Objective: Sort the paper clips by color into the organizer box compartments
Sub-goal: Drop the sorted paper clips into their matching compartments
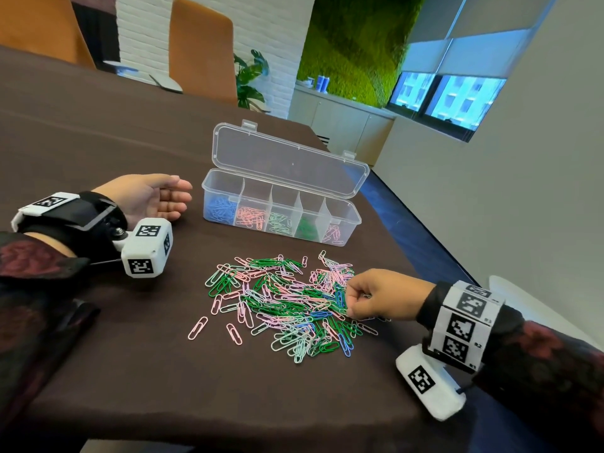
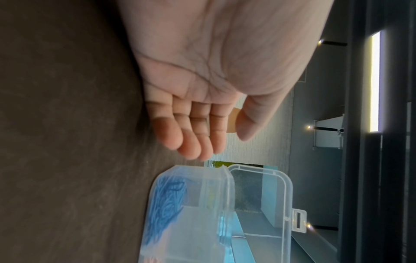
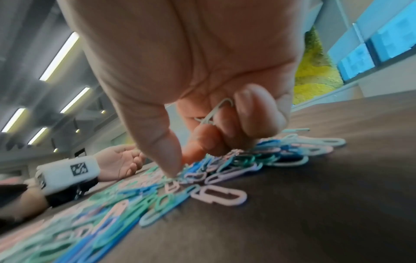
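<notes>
Right hand [image 1: 380, 297] low at the right edge of the paper clip pile [image 1: 284, 305], knuckles up, fingers curled under. Wrist view: a pale clip [image 3: 216, 112] is tucked against my curled fingers [image 3: 252, 113], so this hand is clamped on it; thumb tip and forefinger press down into the heap, touching the top clips. Colour of that clip reads whitish-mint, hard to fix through blur.

Pile spreads on the dark brown tablecloth [image 1: 98, 371]: dark green, mint, pink, lilac and a few blue clips tangled together, with two pink strays [image 1: 198, 327] lying apart on its near-left side.

Left hand [image 1: 153, 197] rests on the cloth, well apart from the pile, palm turned up, fingers relaxed and loosely spread, holding nothing. Its fingertips lie near the left end of the organizer box [image 1: 354, 220].

Box stands beyond the pile, clear plastic, lid [image 1: 287, 158] tipped back open. Five compartments, left to right: blue clips [image 1: 219, 207], pink, mint, dark green [image 1: 306, 226], lilac-pink.

Beyond the table: orange chair backs [image 1: 201, 44], a white brick wall, a green moss wall, windows.
</notes>
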A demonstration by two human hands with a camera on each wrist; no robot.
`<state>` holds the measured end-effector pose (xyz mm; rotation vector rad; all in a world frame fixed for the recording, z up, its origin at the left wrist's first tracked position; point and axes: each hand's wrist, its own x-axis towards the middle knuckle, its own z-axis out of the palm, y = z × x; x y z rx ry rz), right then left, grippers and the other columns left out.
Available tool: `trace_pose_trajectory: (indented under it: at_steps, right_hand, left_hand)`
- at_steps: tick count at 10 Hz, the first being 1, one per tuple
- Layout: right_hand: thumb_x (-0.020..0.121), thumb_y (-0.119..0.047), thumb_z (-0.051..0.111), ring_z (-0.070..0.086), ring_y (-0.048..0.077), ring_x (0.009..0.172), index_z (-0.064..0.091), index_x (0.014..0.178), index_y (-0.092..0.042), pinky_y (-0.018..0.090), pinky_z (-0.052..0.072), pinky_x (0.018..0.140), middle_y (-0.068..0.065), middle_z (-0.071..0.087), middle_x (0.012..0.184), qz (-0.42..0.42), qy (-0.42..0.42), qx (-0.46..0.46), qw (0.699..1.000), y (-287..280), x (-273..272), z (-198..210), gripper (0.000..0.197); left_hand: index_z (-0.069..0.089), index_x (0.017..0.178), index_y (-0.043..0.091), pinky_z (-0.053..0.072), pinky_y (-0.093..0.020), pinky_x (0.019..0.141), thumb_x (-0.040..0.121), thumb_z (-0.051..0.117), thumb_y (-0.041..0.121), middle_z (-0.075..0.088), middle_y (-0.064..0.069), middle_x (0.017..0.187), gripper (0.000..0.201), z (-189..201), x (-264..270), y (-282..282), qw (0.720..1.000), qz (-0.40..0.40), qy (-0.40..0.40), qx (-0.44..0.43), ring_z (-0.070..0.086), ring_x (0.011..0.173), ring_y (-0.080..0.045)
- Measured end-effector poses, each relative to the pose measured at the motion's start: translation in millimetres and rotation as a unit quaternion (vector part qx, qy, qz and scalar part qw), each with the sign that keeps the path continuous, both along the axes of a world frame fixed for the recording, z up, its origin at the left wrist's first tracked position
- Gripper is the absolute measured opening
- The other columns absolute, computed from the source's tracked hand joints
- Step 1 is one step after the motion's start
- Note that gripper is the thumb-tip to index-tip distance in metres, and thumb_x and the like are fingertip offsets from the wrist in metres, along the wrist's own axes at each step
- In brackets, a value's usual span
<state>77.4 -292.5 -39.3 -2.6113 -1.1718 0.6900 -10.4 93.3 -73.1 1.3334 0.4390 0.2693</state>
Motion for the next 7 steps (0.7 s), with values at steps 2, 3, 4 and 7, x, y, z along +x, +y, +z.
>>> trace_pose_trajectory:
  at_steps: [2,3,4,7]
  right_hand:
    - [0.061,-0.001,0.061,0.033,0.009,0.046,0.048,0.061,-0.011,0.015,0.028,0.039,0.005,0.049,0.059,-0.157,0.300,0.306,0.890,-12.6,7.3,3.5,0.016]
    - [0.056,0.010,0.060,0.038,0.011,0.047,0.055,0.079,-0.009,0.018,0.033,0.039,0.006,0.049,0.062,-0.209,0.429,0.413,0.776,-17.6,14.4,7.3,0.031]
    - [0.042,0.002,0.077,0.049,0.016,0.051,0.059,0.095,-0.003,0.023,0.042,0.040,0.010,0.051,0.067,-0.209,0.543,0.443,0.683,-23.1,19.7,5.4,0.056]
    - [0.078,-0.003,0.065,0.033,0.001,0.042,0.057,0.078,-0.019,0.013,0.029,0.044,-0.012,0.043,0.051,-0.013,0.114,0.072,0.991,-15.4,8.4,3.9,0.018]
  left_hand:
    - [0.060,0.094,0.013,0.052,-0.017,0.048,0.099,0.040,0.027,0.065,0.001,0.068,0.025,0.2,-0.2,0.4,1.000,-0.002,-0.001,0.000,0.062,0.050,-0.008]
    - [0.060,0.094,0.013,0.052,-0.017,0.047,0.099,0.040,0.026,0.065,0.001,0.067,0.025,0.2,-0.4,0.7,1.000,-0.001,0.000,0.001,0.062,0.050,-0.008]
    - [0.060,0.094,0.013,0.052,-0.017,0.047,0.099,0.039,0.026,0.066,0.002,0.066,0.025,0.1,-0.2,0.9,1.000,0.000,0.002,0.002,0.062,0.050,-0.008]
    - [0.060,0.094,0.013,0.052,-0.017,0.047,0.099,0.039,0.026,0.066,0.002,0.065,0.025,0.0,0.0,0.8,1.000,0.002,0.002,-0.003,0.062,0.050,-0.008]
